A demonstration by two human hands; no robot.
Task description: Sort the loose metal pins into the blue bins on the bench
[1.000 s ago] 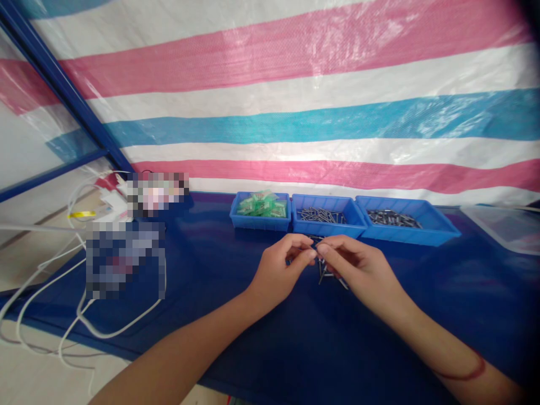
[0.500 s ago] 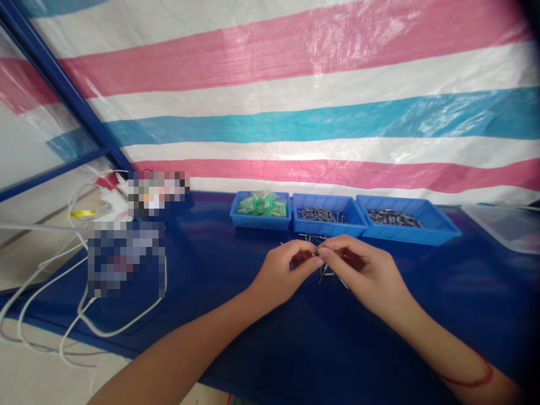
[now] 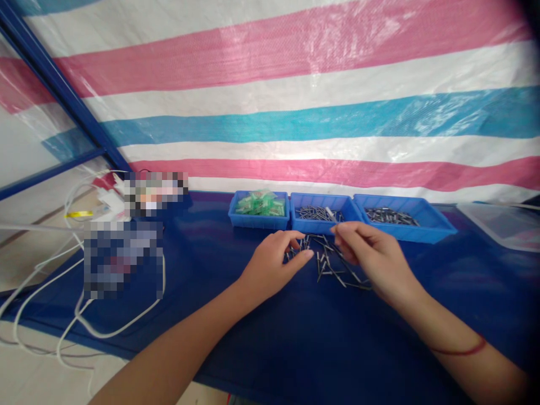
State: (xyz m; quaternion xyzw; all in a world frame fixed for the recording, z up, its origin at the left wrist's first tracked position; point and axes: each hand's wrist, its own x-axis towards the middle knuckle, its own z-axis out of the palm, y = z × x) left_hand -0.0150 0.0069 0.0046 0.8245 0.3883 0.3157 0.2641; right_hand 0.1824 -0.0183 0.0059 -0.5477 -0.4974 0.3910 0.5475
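Note:
A scatter of thin metal pins [image 3: 333,267] lies on the blue table [image 3: 304,337] in front of three blue bins. My left hand [image 3: 274,261] rests over the left edge of the scatter, its fingers curled down onto the pins. My right hand [image 3: 371,253] is raised a little, pinching one small pin [image 3: 330,214] between thumb and fingers near the front wall of the middle bin [image 3: 324,225]. The left bin [image 3: 258,220] holds green and clear parts. The right bin [image 3: 405,232] holds dark metal pieces.
White cables [image 3: 84,315] loop over the table's left edge beside blurred-out items. A clear plastic tray [image 3: 502,225] sits at the far right. A striped pink, white and blue tarp [image 3: 295,112] hangs right behind the bins.
My hands were pinched together over the pins; now they have parted. The right hand rose toward the middle bin with a pin, and the left dropped onto the scatter.

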